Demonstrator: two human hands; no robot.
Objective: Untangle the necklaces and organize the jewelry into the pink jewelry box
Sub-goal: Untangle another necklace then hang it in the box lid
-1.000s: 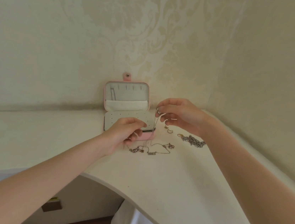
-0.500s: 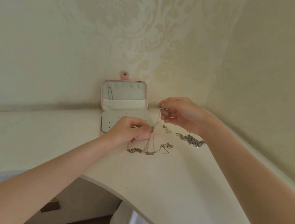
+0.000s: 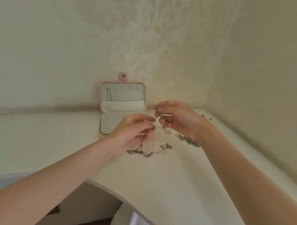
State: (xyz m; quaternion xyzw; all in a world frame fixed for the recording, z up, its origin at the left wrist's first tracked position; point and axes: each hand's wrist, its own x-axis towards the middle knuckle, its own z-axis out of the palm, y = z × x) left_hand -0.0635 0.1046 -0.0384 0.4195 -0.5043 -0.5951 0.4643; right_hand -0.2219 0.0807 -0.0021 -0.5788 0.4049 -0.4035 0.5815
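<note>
The pink jewelry box (image 3: 101,95) stands open against the wall, its lid upright with a chain hanging inside and a perforated white panel in the base. Just in front of it, my left hand (image 3: 132,131) pinches thin tangled necklace chains (image 3: 150,150), whose lower loops and pendants lie on the tabletop. My right hand (image 3: 177,117) pinches the upper end of the same chains a little higher and to the right. The strands stretch between both hands.
A thicker silver chain (image 3: 189,141) lies on the white table (image 3: 171,190) right of the hands, with small gold rings (image 3: 167,131) beside it. More small pieces (image 3: 207,117) sit in the far corner. Walls close the corner behind and to the right; the table's curved front edge is near.
Both hands have lifted the tangled chains higher off the table. My left hand has moved up to pinch the strands close under my right hand.
</note>
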